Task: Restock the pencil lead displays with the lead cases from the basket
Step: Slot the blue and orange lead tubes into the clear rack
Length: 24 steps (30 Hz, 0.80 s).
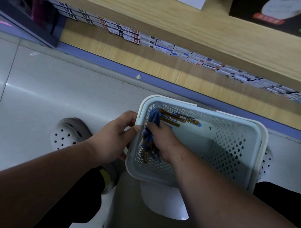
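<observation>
Both hands work at the basket (259, 137), which sits on the floor at five o'clock of centre. The left hand (114, 139) grips its near-left wall from outside; the right hand (161, 140) is inside, fingers curled round a bunch of blue and brown lead cases (149, 142) against that wall (more lie at twelve o'clock of it). Best to square the bunch first — ends level, labels one way — before lifting toward the shelf (169, 73) at twelve o'clock.
</observation>
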Motion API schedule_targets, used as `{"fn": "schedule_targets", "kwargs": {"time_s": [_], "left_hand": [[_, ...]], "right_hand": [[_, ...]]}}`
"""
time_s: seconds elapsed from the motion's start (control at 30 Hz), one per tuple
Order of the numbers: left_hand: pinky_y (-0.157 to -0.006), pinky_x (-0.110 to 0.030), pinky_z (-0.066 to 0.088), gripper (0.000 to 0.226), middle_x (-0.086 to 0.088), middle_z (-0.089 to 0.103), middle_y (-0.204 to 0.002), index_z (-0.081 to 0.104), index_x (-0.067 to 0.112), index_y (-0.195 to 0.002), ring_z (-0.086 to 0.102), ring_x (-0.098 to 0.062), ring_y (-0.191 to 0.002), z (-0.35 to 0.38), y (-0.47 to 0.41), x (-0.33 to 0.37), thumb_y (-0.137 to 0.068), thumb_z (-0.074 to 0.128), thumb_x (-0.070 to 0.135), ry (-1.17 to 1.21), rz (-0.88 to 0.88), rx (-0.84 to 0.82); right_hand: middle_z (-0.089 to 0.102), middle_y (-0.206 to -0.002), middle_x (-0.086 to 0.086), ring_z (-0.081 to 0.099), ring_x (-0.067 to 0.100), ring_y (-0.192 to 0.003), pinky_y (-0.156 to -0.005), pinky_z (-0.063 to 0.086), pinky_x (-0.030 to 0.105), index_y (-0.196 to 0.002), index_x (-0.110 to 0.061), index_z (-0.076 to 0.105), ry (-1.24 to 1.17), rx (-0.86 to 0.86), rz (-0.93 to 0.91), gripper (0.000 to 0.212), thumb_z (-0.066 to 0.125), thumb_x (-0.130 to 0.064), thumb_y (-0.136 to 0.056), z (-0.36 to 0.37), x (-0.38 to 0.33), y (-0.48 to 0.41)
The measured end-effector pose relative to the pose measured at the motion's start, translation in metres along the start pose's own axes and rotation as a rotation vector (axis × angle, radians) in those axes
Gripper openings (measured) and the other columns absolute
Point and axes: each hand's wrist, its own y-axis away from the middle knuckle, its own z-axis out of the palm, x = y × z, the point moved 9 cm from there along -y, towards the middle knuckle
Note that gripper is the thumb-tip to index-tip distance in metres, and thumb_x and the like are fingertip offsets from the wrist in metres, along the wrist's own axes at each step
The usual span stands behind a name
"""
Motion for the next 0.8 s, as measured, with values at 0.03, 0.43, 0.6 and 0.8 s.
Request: {"fn": "schedule_targets", "kwargs": {"time_s": [0.03, 0.43, 0.6, 0.8], "left_hand": [[-0.057, -0.050, 0.061, 0.012, 0.000, 0.062, -0.097, 0.056, 0.025, -0.110, 0.067, -0.030, -0.080, 0.000, 0.000, 0.000, -0.105, 0.046, 0.021, 0.004, -0.002, 0.000], [-0.056, -0.044, 0.061, 0.012, 0.002, 0.064, -0.094, 0.055, 0.026, -0.112, 0.068, -0.029, -0.079, 0.000, -0.001, -0.004, -0.105, 0.046, 0.024, 0.012, -0.010, -0.016], [-0.058, -0.046, 0.061, 0.013, -0.001, 0.064, -0.098, 0.055, 0.026, -0.113, 0.067, -0.033, -0.082, 0.001, -0.002, -0.004, -0.105, 0.046, 0.023, 0.016, -0.008, -0.019], [-0.058, -0.049, 0.061, 0.012, 0.005, 0.063, -0.097, 0.056, 0.028, -0.109, 0.067, -0.032, -0.081, -0.001, -0.001, -0.002, -0.105, 0.046, 0.023, -0.004, 0.004, -0.012]], "right_hand": [[0.073, -0.106, 0.019, 0.069, 0.040, -0.102, -0.093, 0.056, 0.055, -0.103, -0.021, 0.069, 0.017, -0.004, -0.007, 0.017, 0.053, -0.027, -0.100, 0.001, -0.002, 0.000], [0.074, -0.103, 0.003, 0.070, 0.024, -0.097, -0.094, 0.055, 0.048, -0.118, -0.021, 0.066, 0.220, -0.072, -0.124, 0.037, 0.058, -0.040, -0.086, 0.006, -0.020, 0.001], [0.076, -0.093, 0.001, 0.072, 0.023, -0.091, -0.086, 0.057, 0.042, -0.104, -0.022, 0.071, 0.212, -0.059, -0.148, 0.017, 0.057, -0.020, -0.094, 0.000, -0.021, -0.001], [0.076, -0.100, 0.009, 0.071, 0.034, -0.097, -0.094, 0.055, 0.056, -0.105, -0.024, 0.069, 0.185, -0.062, -0.097, 0.014, 0.056, -0.025, -0.099, -0.004, -0.010, 0.001]]}}
